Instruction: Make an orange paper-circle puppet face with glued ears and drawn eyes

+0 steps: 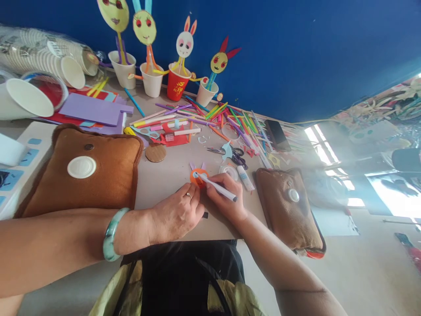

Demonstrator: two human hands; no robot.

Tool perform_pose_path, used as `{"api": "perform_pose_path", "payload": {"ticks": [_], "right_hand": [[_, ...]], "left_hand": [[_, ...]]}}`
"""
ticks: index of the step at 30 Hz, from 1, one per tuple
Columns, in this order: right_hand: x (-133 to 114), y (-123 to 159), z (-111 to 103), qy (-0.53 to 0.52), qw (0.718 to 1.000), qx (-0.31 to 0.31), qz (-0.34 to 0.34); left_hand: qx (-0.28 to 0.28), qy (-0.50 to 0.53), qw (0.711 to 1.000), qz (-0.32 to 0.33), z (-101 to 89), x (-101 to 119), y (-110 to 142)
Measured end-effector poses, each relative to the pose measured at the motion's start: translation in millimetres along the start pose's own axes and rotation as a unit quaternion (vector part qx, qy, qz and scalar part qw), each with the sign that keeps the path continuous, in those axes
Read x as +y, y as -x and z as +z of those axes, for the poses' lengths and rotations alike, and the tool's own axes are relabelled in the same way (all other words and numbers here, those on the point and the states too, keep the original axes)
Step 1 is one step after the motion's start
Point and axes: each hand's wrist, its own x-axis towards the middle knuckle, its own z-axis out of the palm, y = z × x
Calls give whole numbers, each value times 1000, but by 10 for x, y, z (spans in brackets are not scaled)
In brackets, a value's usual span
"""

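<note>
An orange paper disc (193,180) with light blue eye pieces and two thin purple strips at its top lies on the table. The fingers of my left hand (174,215) are closed together on its lower edge, holding it down. My right hand (230,197) grips a white marker pen (223,190), whose tip meets the disc near the left eye piece. Part of the disc is hidden by my fingers. A small black piece (205,215) shows beside my left hand. Right of the disc are a tape roll (229,172) and a white glue bottle (245,178).
Brown cushions lie left (108,180) and right (279,206). Scissors (239,158), a cardboard disc (155,152) and many coloured sticks (217,109) lie beyond my hands. Paper-faced figures stand in cups (151,83) along the blue wall (279,52). Purple paper (92,108) lies at back left.
</note>
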Motion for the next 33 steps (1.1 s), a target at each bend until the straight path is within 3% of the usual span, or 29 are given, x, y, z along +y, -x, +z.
{"api": "perform_pose_path", "payload": {"ticks": [33], "right_hand": [[25,5,23,-5,1000,10,-22]], "left_hand": [[6,-52,998,17,-10,2,-8]]}}
